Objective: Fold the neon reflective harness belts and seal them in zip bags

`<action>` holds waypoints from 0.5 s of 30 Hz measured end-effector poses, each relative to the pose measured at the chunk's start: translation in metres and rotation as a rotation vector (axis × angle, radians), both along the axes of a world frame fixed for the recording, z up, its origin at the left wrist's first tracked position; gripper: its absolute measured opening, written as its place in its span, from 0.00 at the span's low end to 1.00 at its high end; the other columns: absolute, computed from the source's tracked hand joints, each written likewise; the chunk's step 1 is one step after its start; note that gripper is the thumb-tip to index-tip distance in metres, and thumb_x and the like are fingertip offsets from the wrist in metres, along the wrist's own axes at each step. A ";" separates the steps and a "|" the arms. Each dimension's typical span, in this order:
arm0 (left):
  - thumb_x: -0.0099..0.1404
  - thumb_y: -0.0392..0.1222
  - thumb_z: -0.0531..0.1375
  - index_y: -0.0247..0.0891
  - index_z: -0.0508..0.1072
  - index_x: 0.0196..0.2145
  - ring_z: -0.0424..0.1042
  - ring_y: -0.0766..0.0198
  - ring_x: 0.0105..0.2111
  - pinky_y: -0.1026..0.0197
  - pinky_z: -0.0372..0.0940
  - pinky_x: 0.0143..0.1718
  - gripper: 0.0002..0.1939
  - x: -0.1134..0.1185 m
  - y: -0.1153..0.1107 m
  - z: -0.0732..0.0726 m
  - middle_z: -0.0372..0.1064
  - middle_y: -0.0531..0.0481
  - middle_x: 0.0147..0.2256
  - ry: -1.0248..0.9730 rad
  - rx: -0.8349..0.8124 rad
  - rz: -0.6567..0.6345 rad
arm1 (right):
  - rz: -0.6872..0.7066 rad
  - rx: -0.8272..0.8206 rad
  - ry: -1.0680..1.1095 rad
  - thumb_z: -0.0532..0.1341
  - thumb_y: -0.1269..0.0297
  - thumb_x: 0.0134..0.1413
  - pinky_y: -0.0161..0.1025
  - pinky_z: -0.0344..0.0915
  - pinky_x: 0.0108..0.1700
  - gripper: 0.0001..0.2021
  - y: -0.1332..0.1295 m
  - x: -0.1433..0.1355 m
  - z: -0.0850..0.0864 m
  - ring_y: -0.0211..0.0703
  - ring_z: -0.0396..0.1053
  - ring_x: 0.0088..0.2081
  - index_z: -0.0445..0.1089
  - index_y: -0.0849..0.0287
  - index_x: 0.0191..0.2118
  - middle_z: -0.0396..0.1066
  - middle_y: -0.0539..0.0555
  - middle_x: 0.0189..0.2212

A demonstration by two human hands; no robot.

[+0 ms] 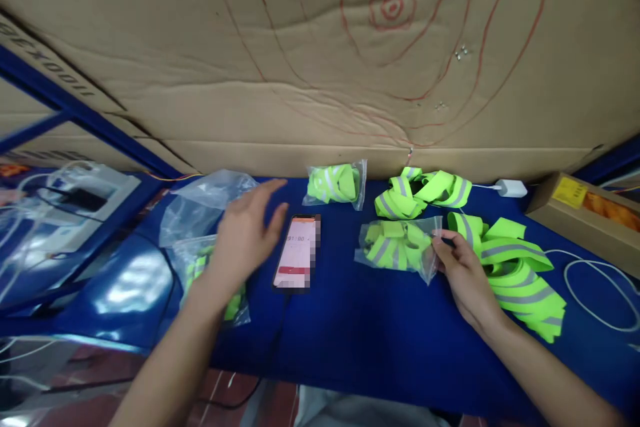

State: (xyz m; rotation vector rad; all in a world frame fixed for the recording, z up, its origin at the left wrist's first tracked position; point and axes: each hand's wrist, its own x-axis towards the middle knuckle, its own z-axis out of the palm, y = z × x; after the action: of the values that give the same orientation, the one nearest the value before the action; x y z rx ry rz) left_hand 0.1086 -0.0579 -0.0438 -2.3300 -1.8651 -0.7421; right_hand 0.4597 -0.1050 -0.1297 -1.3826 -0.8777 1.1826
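Note:
My left hand [250, 227] is held with its fingers apart and nothing in them, left of a phone [296, 253] with a lit screen. Beneath and behind it lie clear plastic bags [193, 213], one with green strap inside. My right hand [463, 270] pinches the right edge of a clear bag [397, 245] that holds a folded green reflective strap. Beside that hand, on the right, is a loose pile of green and grey strap [525, 287]. Another loose strap [425, 192] lies behind the bag. A filled bag [334, 185] rests at the back, behind the phone.
The blue table [360, 353] backs onto a tall cardboard panel [320, 47] with red lines. An open cardboard box [585, 220], a white charger [511, 188] and a white cable [580, 300] are at the right. Devices and wires [90, 200] sit far left.

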 end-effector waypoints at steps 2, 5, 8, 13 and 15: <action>0.73 0.48 0.55 0.34 0.63 0.64 0.71 0.37 0.55 0.37 0.64 0.55 0.27 -0.033 0.010 0.007 0.71 0.31 0.56 0.134 -0.033 0.202 | -0.008 0.004 0.049 0.69 0.45 0.53 0.34 0.69 0.29 0.23 0.000 0.000 0.000 0.36 0.67 0.24 0.67 0.56 0.45 0.71 0.46 0.24; 0.71 0.52 0.57 0.32 0.60 0.66 0.67 0.30 0.57 0.30 0.61 0.53 0.32 -0.079 0.027 0.010 0.67 0.26 0.58 0.235 -0.159 0.331 | -0.002 0.015 0.076 0.71 0.44 0.48 0.38 0.73 0.32 0.27 0.000 0.000 -0.002 0.39 0.71 0.27 0.66 0.56 0.47 0.74 0.48 0.27; 0.66 0.53 0.62 0.31 0.63 0.64 0.59 0.29 0.61 0.25 0.51 0.57 0.35 -0.108 0.045 0.003 0.61 0.27 0.62 0.237 -0.246 0.327 | 0.132 0.028 0.104 0.72 0.44 0.47 0.43 0.76 0.38 0.31 0.000 -0.002 -0.006 0.46 0.77 0.36 0.64 0.54 0.52 0.78 0.52 0.33; 0.58 0.40 0.67 0.28 0.77 0.38 0.64 0.37 0.56 0.30 0.49 0.58 0.13 -0.118 0.063 -0.006 0.73 0.35 0.49 0.123 -0.265 0.296 | 0.322 -0.012 0.139 0.70 0.44 0.50 0.46 0.76 0.46 0.30 0.001 -0.007 -0.012 0.49 0.78 0.44 0.66 0.55 0.54 0.79 0.57 0.42; 0.58 0.38 0.66 0.29 0.76 0.32 0.65 0.37 0.54 0.30 0.49 0.57 0.08 -0.115 0.063 -0.003 0.74 0.38 0.44 0.033 -0.212 0.310 | 0.331 -0.009 0.128 0.69 0.44 0.51 0.43 0.77 0.41 0.29 0.002 -0.010 -0.013 0.48 0.79 0.40 0.68 0.56 0.53 0.80 0.57 0.39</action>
State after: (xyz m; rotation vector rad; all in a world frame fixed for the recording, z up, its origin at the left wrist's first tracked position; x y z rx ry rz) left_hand -0.0065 0.0047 -0.0469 -2.0671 -2.3149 -0.4889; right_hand 0.4501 -0.1029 -0.1427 -1.1820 -1.0363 1.5096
